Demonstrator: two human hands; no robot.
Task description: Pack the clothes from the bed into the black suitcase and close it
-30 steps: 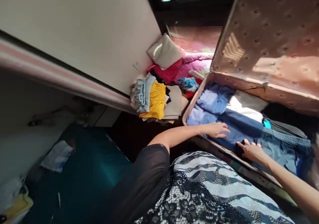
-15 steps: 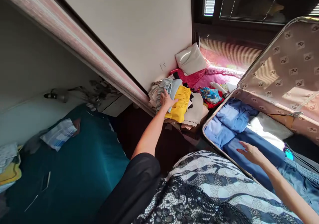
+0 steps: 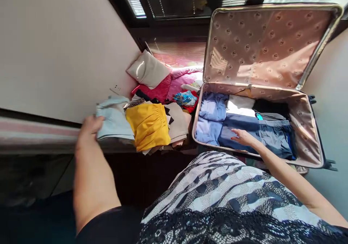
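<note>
Left hand [image 3: 89, 126] gripping pale blue folded garment [image 3: 114, 118] atop pile left of suitcase [image 3: 310, 135], right hand [image 3: 243, 137] flat, open on packed navy clothes [image 3: 268, 135]; pile largely unpacked.

- I can read no words, brands or numbers anywhere here.
- The suitcase lid lining [image 3: 261, 45] carries a repeated small emblem, too small for me to read.
</note>
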